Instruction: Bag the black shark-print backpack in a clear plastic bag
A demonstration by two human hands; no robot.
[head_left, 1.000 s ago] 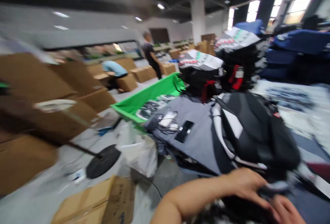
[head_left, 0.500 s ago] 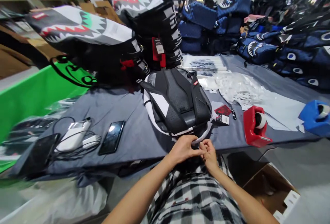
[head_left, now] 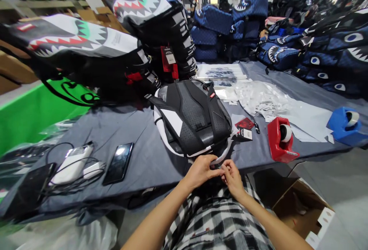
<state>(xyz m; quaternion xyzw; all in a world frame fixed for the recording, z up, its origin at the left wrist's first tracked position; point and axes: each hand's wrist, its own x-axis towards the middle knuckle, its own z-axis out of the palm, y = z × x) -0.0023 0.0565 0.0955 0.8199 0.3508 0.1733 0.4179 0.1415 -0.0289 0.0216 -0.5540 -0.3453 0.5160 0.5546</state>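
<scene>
While the black backpack (head_left: 192, 117) lies back-panel up at the near edge of the grey table (head_left: 138, 131), both hands meet just below it. The left hand (head_left: 201, 170) pinches the backpack's white bottom trim, fingers curled shut; the right hand (head_left: 232, 176) pinches the same spot, fingertips touching the left's. A red tape dispenser (head_left: 280, 139) sits right, a phone (head_left: 118, 163) left.

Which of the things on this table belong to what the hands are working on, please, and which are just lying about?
In hand:
- left hand and right hand, pinching the near edge of the black-and-white padded backpack

Lying about:
- red tape dispenser
- blue tape dispenser
- black smartphone
- white power bank with cable
- red hang tag
- stacked shark-mouth backpacks
</scene>
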